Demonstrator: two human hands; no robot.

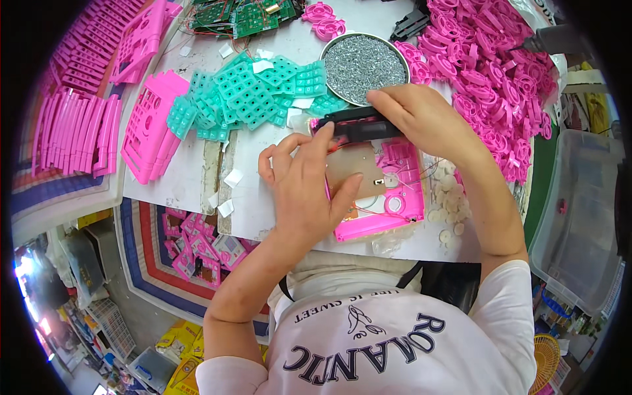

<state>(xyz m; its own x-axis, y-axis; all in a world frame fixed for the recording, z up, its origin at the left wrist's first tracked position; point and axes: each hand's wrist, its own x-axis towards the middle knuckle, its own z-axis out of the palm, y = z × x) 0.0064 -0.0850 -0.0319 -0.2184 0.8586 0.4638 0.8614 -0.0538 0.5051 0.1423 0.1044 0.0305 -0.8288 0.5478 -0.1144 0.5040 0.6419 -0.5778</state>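
Observation:
A pink plastic casing (380, 227) lies open side up on the table in front of me, with a brown circuit board (352, 168) and thin wires inside. Along its far end sits a black battery box (368, 130), slightly tilted. My right hand (421, 118) grips that box from the right, thumb and fingers closed around its end. My left hand (301, 187) steadies the casing from the left; its index fingertip presses the box's left end and its thumb lies over the board. Part of the casing's left wall is hidden under this hand.
Beyond my hands stands a round tin of small screws (365, 66). Turquoise rubber keypads (247, 92) and pink shells (151, 125) lie left. Pink ring-shaped parts (484, 79) heap up right, near pale round discs (451, 204). Green circuit boards (250, 18) are at the back.

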